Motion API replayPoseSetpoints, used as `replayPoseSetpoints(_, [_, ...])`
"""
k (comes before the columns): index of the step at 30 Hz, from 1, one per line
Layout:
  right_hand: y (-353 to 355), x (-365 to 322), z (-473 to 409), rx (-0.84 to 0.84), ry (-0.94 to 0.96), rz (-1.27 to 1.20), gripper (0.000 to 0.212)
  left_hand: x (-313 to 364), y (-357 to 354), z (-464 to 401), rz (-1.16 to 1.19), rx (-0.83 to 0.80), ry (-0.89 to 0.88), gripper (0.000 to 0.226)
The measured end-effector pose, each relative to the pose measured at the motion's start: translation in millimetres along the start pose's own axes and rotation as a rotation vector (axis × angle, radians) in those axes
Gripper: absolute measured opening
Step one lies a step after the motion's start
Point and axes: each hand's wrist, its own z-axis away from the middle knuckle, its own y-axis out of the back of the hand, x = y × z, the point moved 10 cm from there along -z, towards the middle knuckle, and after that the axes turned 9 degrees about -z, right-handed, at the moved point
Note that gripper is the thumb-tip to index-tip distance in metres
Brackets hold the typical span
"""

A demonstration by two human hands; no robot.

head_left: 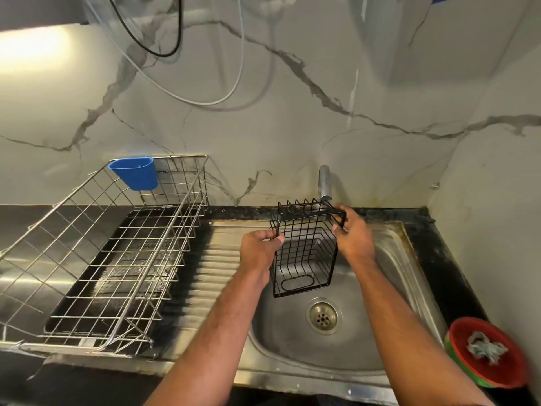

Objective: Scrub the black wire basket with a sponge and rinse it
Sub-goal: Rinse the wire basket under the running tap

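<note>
The left hand [261,248] pinches the near left corner of the black wire basket's rim, fingers curled over the wire; the right hand [352,234] grips the far right corner the same way. Between them the small black wire basket with oval handle cut-outs [304,253] hangs tilted, its open mouth turned toward the person, above the round stainless steel sink bowl [292,347] and just under the chrome tap spout [325,183] (no water that I can see running). It looks like the positioning step, before any scrubbing. No sponge shows; only a grey scrubbing wad in the red plastic bowl [497,376] on the dark desk [439,259] at the right. Next, I'd judge, one hand must let go to fetch a scrubber while the other steadies the basket. The large steel wire dish rack [96,259] with a blue plastic cup [134,174] stands well to the left
</note>
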Motion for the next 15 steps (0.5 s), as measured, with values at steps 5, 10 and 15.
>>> replayPoseSetpoints(5, [-2.5, 0.9, -5.3, 0.004, 0.001, -0.052, 0.051, -0.8, -0.2, 7.7, -0.047, -0.021, -0.002, 0.028])
replayPoseSetpoints(10, [-5.6, 2.9, -9.1, 0.019, 0.02, -0.092, 0.047, -4.5, -0.4, 14.7, -0.063, -0.041, 0.003, 0.029])
replayPoseSetpoints(15, [-5.2, 5.6, -11.6, 0.049, 0.055, -0.115, 0.045, -8.1, -5.3, 20.4, -0.13, -0.088, 0.009, 0.029])
